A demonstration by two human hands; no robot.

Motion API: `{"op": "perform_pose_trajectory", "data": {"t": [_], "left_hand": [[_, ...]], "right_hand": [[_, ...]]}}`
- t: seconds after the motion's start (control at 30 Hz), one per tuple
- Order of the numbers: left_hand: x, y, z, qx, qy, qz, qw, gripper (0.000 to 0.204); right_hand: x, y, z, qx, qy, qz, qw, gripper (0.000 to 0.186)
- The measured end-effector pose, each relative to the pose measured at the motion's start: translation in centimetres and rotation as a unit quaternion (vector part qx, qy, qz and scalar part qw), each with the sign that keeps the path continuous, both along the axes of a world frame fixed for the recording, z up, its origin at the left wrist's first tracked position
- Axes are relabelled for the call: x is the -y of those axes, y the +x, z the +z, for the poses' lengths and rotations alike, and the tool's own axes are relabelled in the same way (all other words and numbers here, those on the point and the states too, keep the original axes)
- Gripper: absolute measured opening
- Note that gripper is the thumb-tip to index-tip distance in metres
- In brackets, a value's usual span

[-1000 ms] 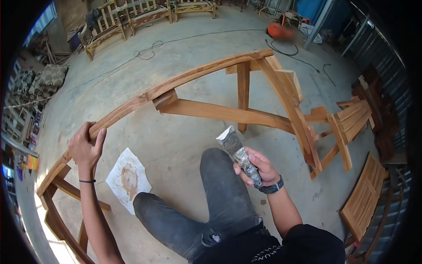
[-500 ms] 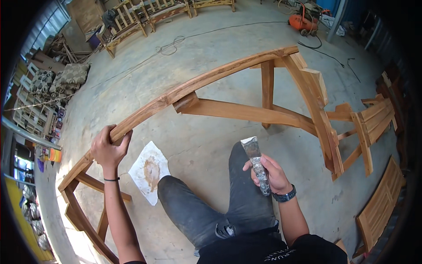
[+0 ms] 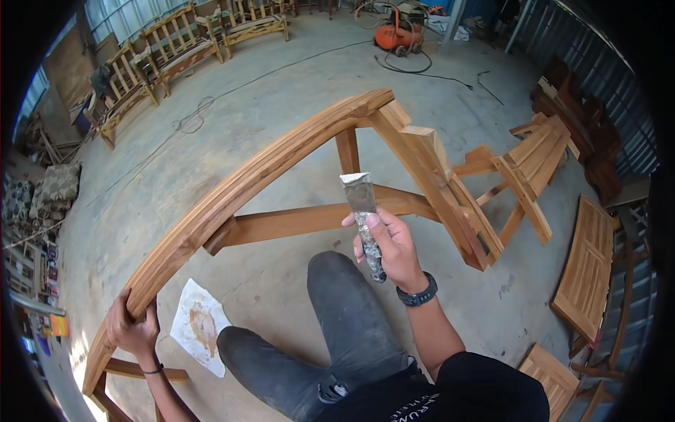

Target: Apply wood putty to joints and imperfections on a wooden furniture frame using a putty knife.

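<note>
My left hand (image 3: 132,327) is closed around the lower left stretch of a long curved brown wooden rail (image 3: 242,181), which tops a large furniture frame. In my right hand (image 3: 394,250) is a putty knife (image 3: 360,200), its blade pointing up and away from me with whitish paste on the tip. Dried crust covers the handle. The blade is above my right knee, in front of the frame's crosspiece (image 3: 288,224), and I cannot see it touching the wood. Beside my left knee, a white sheet (image 3: 199,329) with a brown smear lies on the concrete floor.
Wooden benches (image 3: 181,50) stand at the far left, and an orange compressor (image 3: 398,38) with hoses sits at the back. A slatted wooden piece (image 3: 538,158) and a wooden panel (image 3: 585,264) are on the right. Patterned cushions (image 3: 60,190) are stacked at the left.
The view has swung to the right, shifting the surroundings leftward. My right hand has raised the putty knife toward the frame. The rail shows more of its top face; my left hand still grips it.
</note>
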State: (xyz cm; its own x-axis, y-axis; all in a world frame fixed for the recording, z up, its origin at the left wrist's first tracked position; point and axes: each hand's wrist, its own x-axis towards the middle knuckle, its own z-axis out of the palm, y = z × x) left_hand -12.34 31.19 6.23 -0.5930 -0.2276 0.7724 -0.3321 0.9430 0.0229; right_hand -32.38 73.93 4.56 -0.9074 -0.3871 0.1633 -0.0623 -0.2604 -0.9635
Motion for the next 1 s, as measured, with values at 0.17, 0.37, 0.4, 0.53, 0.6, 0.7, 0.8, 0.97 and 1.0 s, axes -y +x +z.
{"op": "perform_pose_trajectory", "data": {"t": [0.17,0.37,0.4,0.53,0.6,0.7,0.8,0.97,1.0], "left_hand": [[0.6,0.1,-0.1,0.009,-0.026,-0.019,0.999,0.04],[1.8,0.9,0.7,0.029,-0.03,-0.02,0.999,0.049],[1.8,0.9,0.9,0.028,-0.028,-0.019,0.999,0.049],[1.4,1.8,1.6,0.054,-0.024,-0.021,0.998,0.048],[1.5,2.3,2.1,0.069,-0.027,-0.024,0.997,0.047],[1.8,2.6,2.1,0.061,-0.027,-0.023,0.997,0.047],[1.7,2.6,2.0,0.072,-0.027,-0.015,0.997,0.047],[1.6,1.6,1.3,0.056,-0.041,-0.016,0.997,0.048],[1.5,1.4,1.1,0.059,-0.044,-0.012,0.997,0.048]], "right_hand": [[-1.6,-1.3,1.7,-0.002,-0.004,-0.096,0.995,0.035],[-6.3,-3.0,5.9,-0.046,0.064,-0.164,0.983,0.036],[-7.1,-3.2,6.3,-0.048,0.07,-0.17,0.982,0.036],[-9.8,-3.7,9.1,-0.091,0.134,-0.252,0.954,0.032],[-11.7,-5.6,10.4,-0.114,0.174,-0.234,0.95,0.031],[-14.0,-9.4,12.0,-0.155,0.257,-0.196,0.933,0.031],[-14.3,-13.4,12.1,-0.279,0.342,-0.157,0.883,0.037],[-15.6,-18.7,9.6,-0.302,0.366,-0.125,0.871,0.046],[-15.7,-18.9,9.6,-0.316,0.391,-0.127,0.855,0.047]]}}
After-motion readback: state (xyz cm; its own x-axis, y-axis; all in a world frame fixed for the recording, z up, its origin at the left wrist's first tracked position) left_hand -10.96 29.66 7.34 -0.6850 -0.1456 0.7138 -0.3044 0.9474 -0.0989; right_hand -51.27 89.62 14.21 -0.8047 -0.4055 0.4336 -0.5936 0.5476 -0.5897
